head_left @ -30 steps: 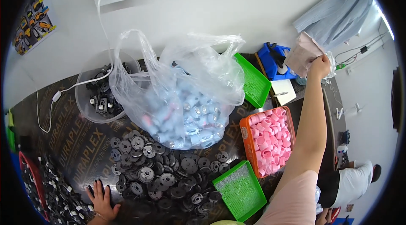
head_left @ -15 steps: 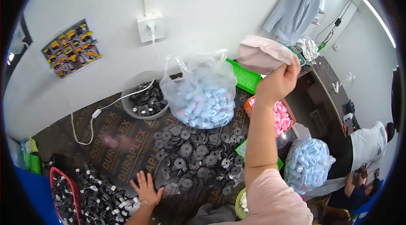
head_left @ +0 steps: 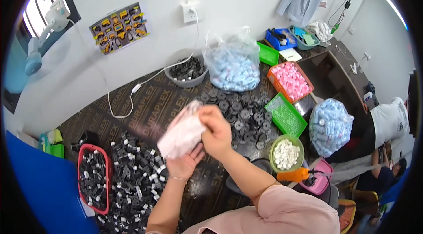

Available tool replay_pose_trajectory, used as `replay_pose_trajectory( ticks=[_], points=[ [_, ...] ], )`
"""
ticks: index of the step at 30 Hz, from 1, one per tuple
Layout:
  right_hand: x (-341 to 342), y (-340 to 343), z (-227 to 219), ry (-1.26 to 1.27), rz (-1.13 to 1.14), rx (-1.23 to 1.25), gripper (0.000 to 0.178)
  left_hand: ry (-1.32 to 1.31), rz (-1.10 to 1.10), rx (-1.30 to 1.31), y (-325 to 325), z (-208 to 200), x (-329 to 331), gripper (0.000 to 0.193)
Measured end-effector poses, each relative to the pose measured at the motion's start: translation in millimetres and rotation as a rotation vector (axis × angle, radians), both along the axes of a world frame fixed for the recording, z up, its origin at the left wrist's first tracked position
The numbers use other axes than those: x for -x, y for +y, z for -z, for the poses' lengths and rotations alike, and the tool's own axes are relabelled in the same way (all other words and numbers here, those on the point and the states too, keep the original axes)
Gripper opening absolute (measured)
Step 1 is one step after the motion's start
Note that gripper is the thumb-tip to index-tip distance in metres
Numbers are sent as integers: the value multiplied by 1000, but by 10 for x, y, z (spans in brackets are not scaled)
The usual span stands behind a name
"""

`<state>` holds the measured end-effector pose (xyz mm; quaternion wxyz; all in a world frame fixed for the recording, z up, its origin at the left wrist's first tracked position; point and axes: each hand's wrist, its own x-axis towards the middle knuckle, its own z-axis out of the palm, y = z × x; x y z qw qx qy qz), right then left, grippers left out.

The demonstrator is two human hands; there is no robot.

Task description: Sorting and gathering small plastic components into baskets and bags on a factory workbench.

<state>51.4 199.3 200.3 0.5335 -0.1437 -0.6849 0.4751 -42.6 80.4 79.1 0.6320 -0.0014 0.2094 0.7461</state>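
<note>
In front of me, above the dark table, my right hand [head_left: 216, 132] is closed round one end of a folded pale pink cloth [head_left: 179, 139], which is blurred by motion. My left hand [head_left: 186, 164] is below the cloth with its palm turned up and its visible fingers stretched out. The cloth hides part of that hand, and I cannot tell whether they touch. Beyond the hands to the right lies a spread of black round discs [head_left: 241, 115]. Small black and white plastic parts [head_left: 132, 181] are heaped at the near left.
A red basket [head_left: 108, 185] of parts stands left. At the back are a grey bowl [head_left: 187, 83] and a bag of light blue pieces [head_left: 233, 69]. To the right are an orange tray [head_left: 272, 75], green tray [head_left: 286, 115], green bowl [head_left: 299, 150] and orange-handled tool [head_left: 293, 175].
My right hand has brought the cloth from the far right down to the middle. My left hand has lifted off the table and moved right, under the cloth. The view has shifted.
</note>
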Motion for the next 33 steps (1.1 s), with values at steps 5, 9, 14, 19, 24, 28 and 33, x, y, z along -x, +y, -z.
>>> replay_pose_trajectory(
  ticks=[5,9,14,19,24,28,33],
  points=[
    [-541,-691,294,-73,-502,-225,20,-122,-62,-163,-569,-507,-203,82],
    [-851,-906,440,-121,-635,-154,12,64,-7,13,-943,-123,-169,73],
    [-1214,-992,822,-235,-535,-91,11,153,-73,235,-1249,-37,-353,60],
    [-1524,-1167,1241,-335,-105,-42,14,348,-148,302,-1476,288,-716,57],
    [-1721,-1675,1223,-584,-102,-298,52,459,-327,183,-1766,362,-1289,50],
    [-1936,-2197,1278,-652,72,-325,79,591,-446,142,-2062,365,-1708,52],
    [-2149,-2638,1242,-626,50,-281,77,665,-531,113,-2475,366,-2049,54]
  ],
)
